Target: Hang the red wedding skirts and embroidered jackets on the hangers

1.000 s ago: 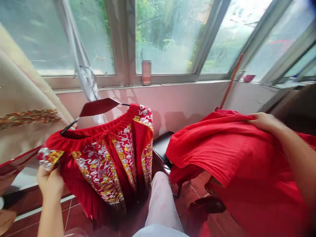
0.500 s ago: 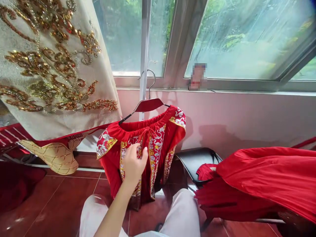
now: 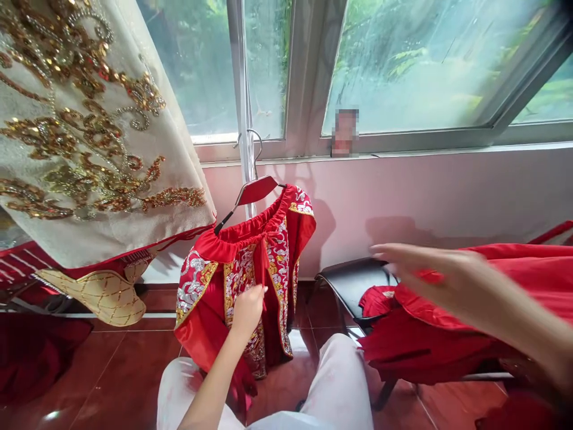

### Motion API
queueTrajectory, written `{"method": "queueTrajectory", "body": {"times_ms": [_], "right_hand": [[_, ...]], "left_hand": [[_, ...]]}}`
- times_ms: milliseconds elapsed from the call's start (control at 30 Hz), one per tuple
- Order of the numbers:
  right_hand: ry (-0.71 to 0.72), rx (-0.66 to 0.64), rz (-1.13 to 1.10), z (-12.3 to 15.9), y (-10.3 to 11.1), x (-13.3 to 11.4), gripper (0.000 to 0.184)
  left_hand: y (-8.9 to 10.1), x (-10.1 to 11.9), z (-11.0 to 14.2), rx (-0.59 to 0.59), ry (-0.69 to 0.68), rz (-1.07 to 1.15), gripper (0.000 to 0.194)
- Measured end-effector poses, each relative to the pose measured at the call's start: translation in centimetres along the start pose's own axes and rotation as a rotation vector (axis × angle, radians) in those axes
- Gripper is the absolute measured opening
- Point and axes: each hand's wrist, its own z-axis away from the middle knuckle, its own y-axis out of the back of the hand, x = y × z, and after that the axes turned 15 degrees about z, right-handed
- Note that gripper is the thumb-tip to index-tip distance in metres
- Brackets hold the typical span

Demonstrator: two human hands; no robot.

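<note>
A red garment (image 3: 277, 263) with gold and silver embroidered panels and a gathered neckline hangs on a hanger (image 3: 257, 190) in front of me. At its front, my left hand (image 3: 248, 309) pinches a thin red ribbon (image 3: 262, 263) that drops from the neckline. The garment hangs slightly turned, its left side lower. My right hand (image 3: 430, 272), blurred by motion, is in the air at the right with fingers stretched forward. It appears to hold nothing, and red cloth (image 3: 537, 269) shows behind it.
A black chair (image 3: 353, 278) stands by the pink wall (image 3: 403, 197), with red cloth partly over it. A cream cloth with gold sequins (image 3: 111, 149) hangs at the left, above a quilted gold piece (image 3: 102, 292). A vertical metal pole (image 3: 244, 89) stands before the window.
My left hand has closed on the red ribbon and pulls it down. My right hand has come into view from the right. The garment has turned, and the view has shifted slightly.
</note>
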Motion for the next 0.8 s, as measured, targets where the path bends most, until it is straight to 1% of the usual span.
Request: {"method": "queueTrajectory", "body": {"times_ms": [67,133,200,267,300,333,367,400,433,467,500,533,567,600,633,667,700,767,800], "right_hand": [[0.173,-0.07,-0.008,-1.9,-2.2,-3.3,0.035],[0.286,-0.035,-0.024,-4.5,-4.5,-6.4,0.043],[0.376,-0.009,-0.062,-7.4,-6.6,-8.8,0.054],[0.477,-0.01,-0.094,-10.0,-8.4,-10.4,0.059],[0.526,-0.011,-0.1,-11.1,-9.2,-11.0,0.055],[0.568,-0.014,-0.104,-11.9,-9.9,-11.4,0.047],[0.593,-0.013,-0.113,-12.5,-10.7,-11.7,0.035],[0.605,-0.005,-0.136,-12.9,-11.3,-12.0,0.023],[0.601,0.014,-0.177,-12.9,-11.9,-12.2,0.016],[0.589,0.041,-0.232,-12.7,-12.2,-12.5,0.014],[0.576,0.07,-0.293,-12.2,-12.4,-12.7,0.014],[0.572,0.095,-0.35,-11.5,-12.3,-12.8,0.013],[0.577,0.101,-0.39,-10.5,-11.9,-13.0,0.012],[0.585,0.085,-0.407,-9.3,-11.4,-13.0,0.011],[0.587,0.046,-0.397,-8.0,-10.6,-13.0,0.01],[0.575,-0.008,-0.367,-6.7,-9.8,-12.9,0.008],[0.549,-0.078,-0.334,-5.3,-9.0,-12.7,0.006],[0.484,-0.269,-0.316,-2.7,-7.8,-12.1,0.019],[0.459,-0.378,-0.342,-1.7,-7.6,-11.9,0.027]], "left_hand": [[-1.7,-2.1,2.5,-0.082,0.074,-0.026,0.035],[-3.2,-4.1,4.8,-0.145,0.165,-0.045,0.034],[-4.0,-5.8,6.6,-0.169,0.247,-0.062,0.033],[-3.8,-6.6,7.4,-0.174,0.304,-0.084,0.033],[-3.4,-6.5,7.5,-0.18,0.321,-0.096,0.031],[-2.7,-5.9,7.4,-0.192,0.329,-0.107,0.029],[-1.8,-4.8,7.1,-0.213,0.327,-0.111,0.026],[-0.7,-3.2,6.6,-0.231,0.29,-0.099,0.024],[0.6,-1.2,6.0,-0.236,0.222,-0.079,0.024],[2.0,1.1,5.2,-0.231,0.118,-0.041,0.027],[3.4,3.4,4.3,-0.164,-0.111,0.021,0.03],[4.7,5.6,3.4,-0.055,-0.327,0.039,0.034],[5.8,7.4,2.4,0.048,-0.506,-0.002,0.034],[6.8,8.7,1.4,0.137,-0.589,-0.058,0.036],[7.5,9.3,0.6,0.173,-0.626,-0.105,0.037],[8.0,9.4,-0.2,0.167,-0.646,-0.149,0.034],[8.3,8.9,-0.7,0.136,-0.649,-0.171,0.029],[8.7,6.9,-1.3,0.04,-0.678,-0.174,0.021],[8.9,5.8,-1.3,0.009,-0.697,-0.167,0.023]]}}
